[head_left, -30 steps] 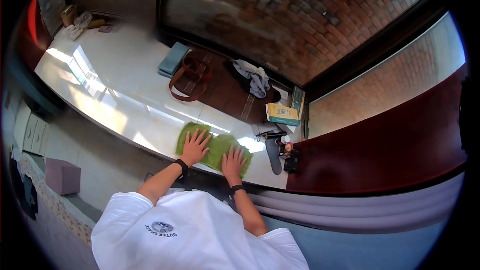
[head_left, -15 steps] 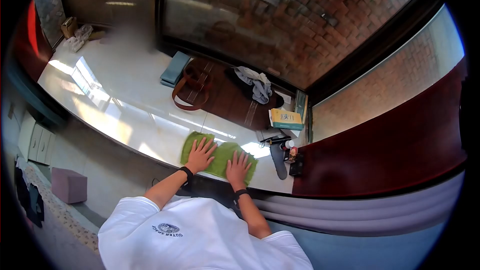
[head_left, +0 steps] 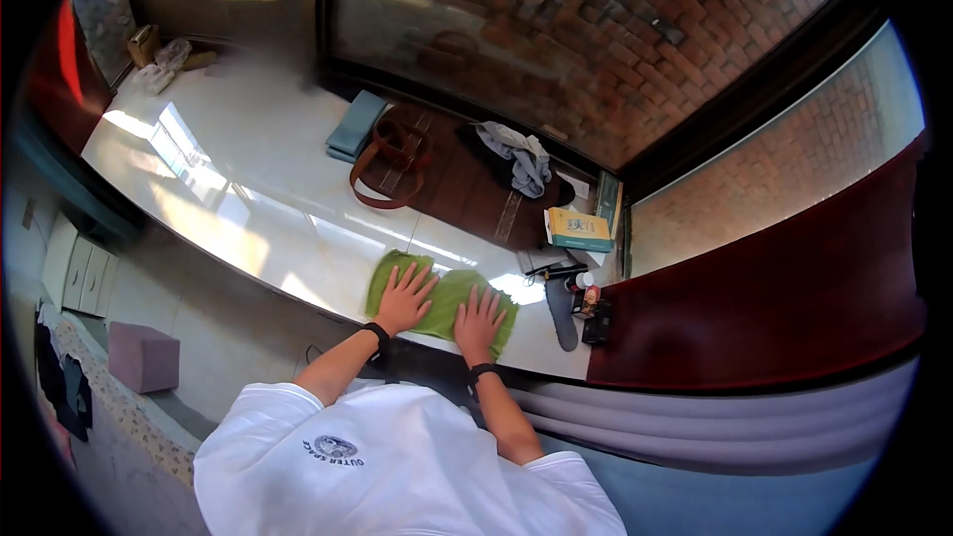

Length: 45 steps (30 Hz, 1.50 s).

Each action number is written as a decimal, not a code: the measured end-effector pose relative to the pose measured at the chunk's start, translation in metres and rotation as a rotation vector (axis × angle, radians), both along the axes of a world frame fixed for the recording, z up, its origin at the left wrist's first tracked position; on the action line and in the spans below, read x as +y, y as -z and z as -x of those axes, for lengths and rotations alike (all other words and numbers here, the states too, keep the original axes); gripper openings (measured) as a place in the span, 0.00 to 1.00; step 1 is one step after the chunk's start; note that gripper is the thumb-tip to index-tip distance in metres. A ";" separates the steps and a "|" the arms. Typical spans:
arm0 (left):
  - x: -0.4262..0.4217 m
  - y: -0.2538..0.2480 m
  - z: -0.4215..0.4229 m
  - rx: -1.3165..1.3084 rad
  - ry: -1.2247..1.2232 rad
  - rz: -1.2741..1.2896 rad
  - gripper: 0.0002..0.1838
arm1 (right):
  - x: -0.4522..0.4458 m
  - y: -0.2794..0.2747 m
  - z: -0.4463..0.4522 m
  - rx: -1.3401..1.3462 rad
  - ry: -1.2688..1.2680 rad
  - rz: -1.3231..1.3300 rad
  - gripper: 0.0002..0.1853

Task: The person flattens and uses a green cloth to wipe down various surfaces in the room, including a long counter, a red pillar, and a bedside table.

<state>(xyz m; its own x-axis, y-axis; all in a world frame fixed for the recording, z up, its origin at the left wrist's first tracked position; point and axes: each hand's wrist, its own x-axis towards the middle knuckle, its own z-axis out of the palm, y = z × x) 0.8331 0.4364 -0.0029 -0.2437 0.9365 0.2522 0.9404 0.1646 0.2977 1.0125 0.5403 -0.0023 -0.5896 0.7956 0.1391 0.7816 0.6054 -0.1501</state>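
Right now, the left hand (head_left: 402, 306) and right hand (head_left: 476, 328) lie flat, fingers a bit spread, on the green cloth (head_left: 449, 290). It is soft, thin and wrinkly, near the edge of the shiny, hard desk (head_left: 288, 144). From the hands, a smooth brown mat (head_left: 467, 201) is at twelve o'clock, a loopy strap (head_left: 377, 204) at eleven, crumpled gray cloth (head_left: 526, 171) at one, and a long, round-ended sole (head_left: 564, 318) at three.

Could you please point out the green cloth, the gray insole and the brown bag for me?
Green cloth (head_left: 447, 306): head view, on its middle, between the two hands.
Gray insole (head_left: 563, 316): head view, on its middle.
Brown bag (head_left: 467, 189): head view, on its flat body.
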 end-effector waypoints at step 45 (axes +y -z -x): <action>0.033 -0.004 -0.056 0.054 -0.231 0.052 0.32 | 0.042 -0.011 -0.033 0.101 -0.214 0.021 0.29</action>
<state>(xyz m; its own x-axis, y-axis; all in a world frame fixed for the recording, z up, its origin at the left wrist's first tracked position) 0.8896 0.4697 0.0010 -0.4405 0.8694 0.2238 0.8903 0.3911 0.2331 1.0459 0.5827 0.0091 -0.7290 0.6575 0.1906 0.6164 0.7516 -0.2349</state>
